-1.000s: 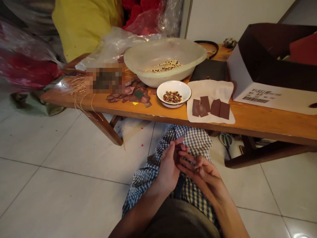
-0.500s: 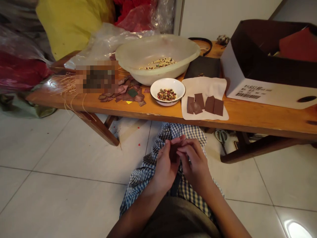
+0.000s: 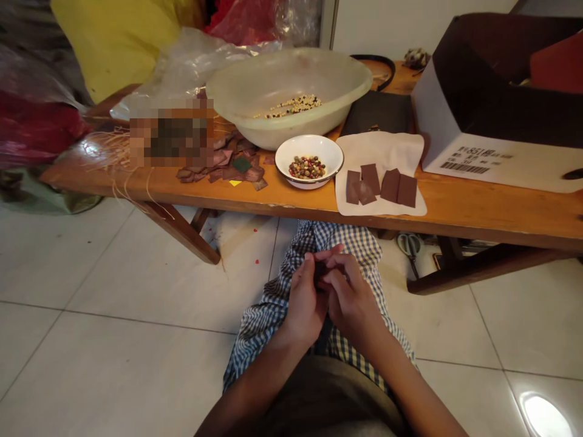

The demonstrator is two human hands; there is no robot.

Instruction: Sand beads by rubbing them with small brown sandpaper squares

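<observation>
Over my lap, my left hand (image 3: 304,300) is closed around a small dark brown piece (image 3: 320,269), its thumb and fingers along the edges. The fingers of my right hand (image 3: 351,297) pinch at the same piece from the other side. Most of the piece is hidden by the fingers; it looks like the flat brown squares (image 3: 407,188) lying on a white cloth (image 3: 380,145). A white bowl (image 3: 285,155) with a dark rim stands beside the cloth, holding small multicoloured beads (image 3: 307,167).
On the wooden bench (image 3: 510,209), a large pale basin (image 3: 237,100) holds more beads. To its left lie a pile of brown scraps (image 3: 218,164) and loose strands (image 3: 107,149). A box (image 3: 514,158) stands at right. Scissors (image 3: 410,246) are underneath the bench.
My right fingers have folded further over the brown piece, so less of it shows. The view has shifted slightly; the things on the bench stay in place.
</observation>
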